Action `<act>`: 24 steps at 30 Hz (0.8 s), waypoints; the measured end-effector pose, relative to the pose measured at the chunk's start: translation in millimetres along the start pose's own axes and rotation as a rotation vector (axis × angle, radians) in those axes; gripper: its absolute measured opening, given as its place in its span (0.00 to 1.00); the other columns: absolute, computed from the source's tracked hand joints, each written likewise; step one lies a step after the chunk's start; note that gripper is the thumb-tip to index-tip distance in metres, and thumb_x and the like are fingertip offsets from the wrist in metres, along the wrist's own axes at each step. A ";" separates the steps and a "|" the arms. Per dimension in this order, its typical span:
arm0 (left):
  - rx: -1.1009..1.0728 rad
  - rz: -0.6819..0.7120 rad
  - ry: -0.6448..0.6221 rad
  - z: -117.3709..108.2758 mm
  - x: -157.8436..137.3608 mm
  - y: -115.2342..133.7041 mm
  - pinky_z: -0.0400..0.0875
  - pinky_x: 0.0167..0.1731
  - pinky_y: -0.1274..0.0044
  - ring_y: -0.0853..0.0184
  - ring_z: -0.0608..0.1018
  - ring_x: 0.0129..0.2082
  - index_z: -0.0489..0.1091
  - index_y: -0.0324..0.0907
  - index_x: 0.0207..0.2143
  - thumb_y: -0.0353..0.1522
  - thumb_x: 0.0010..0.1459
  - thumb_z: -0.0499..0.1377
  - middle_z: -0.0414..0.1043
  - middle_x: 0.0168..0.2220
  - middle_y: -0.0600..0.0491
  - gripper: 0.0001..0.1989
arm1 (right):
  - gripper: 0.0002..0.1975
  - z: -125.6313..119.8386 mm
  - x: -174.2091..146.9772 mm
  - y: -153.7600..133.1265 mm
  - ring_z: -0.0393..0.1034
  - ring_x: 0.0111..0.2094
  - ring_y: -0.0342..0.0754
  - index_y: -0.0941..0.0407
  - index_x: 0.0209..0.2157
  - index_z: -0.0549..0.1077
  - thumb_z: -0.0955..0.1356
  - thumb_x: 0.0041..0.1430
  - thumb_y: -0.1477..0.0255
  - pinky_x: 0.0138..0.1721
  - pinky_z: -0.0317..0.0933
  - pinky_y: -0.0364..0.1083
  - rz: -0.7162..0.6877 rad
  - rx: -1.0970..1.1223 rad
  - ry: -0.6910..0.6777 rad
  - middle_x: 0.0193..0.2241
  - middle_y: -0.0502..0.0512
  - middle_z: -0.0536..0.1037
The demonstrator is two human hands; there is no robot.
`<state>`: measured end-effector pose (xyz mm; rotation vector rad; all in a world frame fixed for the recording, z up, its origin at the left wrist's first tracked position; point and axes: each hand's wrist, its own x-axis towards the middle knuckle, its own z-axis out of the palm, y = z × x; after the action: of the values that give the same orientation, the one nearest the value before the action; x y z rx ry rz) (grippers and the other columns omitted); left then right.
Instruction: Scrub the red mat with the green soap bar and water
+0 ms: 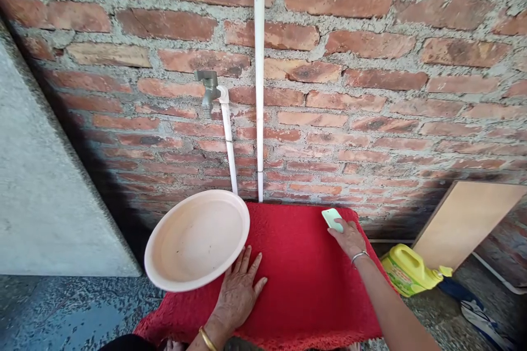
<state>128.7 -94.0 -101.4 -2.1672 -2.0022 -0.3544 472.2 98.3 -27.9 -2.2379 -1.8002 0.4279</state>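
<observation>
A red cloth (pixel 296 263) with a fringed edge covers a low, table-like surface in front of me. My left hand (pixel 239 290) lies flat on it, fingers spread, with the fingertips close beside the rim of the basin. My right hand (pixel 349 238) grips a pale green scrubbing brush (pixel 331 216) near the cloth's far right corner. Only the brush's smooth back with a small hole shows; its underside is hidden. The wide pale pink plastic basin (pixel 201 236) sits at the left, overhanging the cloth's edge, with a few dark specks inside.
A tap (pixel 209 90) on a white pipe stands before the brick wall (pixel 337 0). Another white pipe (pixel 259 66) runs upward. On the right are a yellow jug (pixel 407 271), a leaning board (pixel 469 219) and sandals (pixel 481 318). A concrete slab (pixel 49 175) rises left above wet floor (pixel 78 312).
</observation>
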 end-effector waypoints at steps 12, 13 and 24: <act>-0.070 -0.034 -0.119 -12.7 5.7 5.7 0.63 0.64 0.55 0.49 0.65 0.69 0.66 0.48 0.66 0.42 0.67 0.58 0.60 0.70 0.40 0.27 | 0.28 -18.5 -50.3 23.4 0.76 0.48 0.56 0.52 0.57 0.73 0.65 0.60 0.53 0.52 0.67 0.52 0.100 0.041 0.086 0.49 0.63 0.76; -0.070 -0.033 -0.115 -12.8 5.8 5.3 0.63 0.64 0.56 0.49 0.65 0.69 0.67 0.48 0.66 0.42 0.67 0.57 0.60 0.70 0.40 0.27 | 0.25 -4.7 -63.0 2.7 0.76 0.47 0.55 0.51 0.56 0.74 0.66 0.60 0.55 0.52 0.67 0.51 0.013 0.083 0.071 0.48 0.60 0.76; -0.037 -0.021 -0.050 -10.4 3.5 2.9 0.64 0.64 0.57 0.50 0.67 0.67 0.68 0.48 0.65 0.42 0.67 0.57 0.62 0.68 0.40 0.26 | 0.22 6.7 -95.1 2.9 0.76 0.48 0.53 0.48 0.55 0.75 0.67 0.60 0.60 0.56 0.65 0.50 -0.142 -0.053 -0.027 0.50 0.57 0.75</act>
<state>131.1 -93.9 -90.3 -2.1991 -2.0623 -0.3468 453.4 4.8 -27.8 -2.1298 -1.9913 0.3890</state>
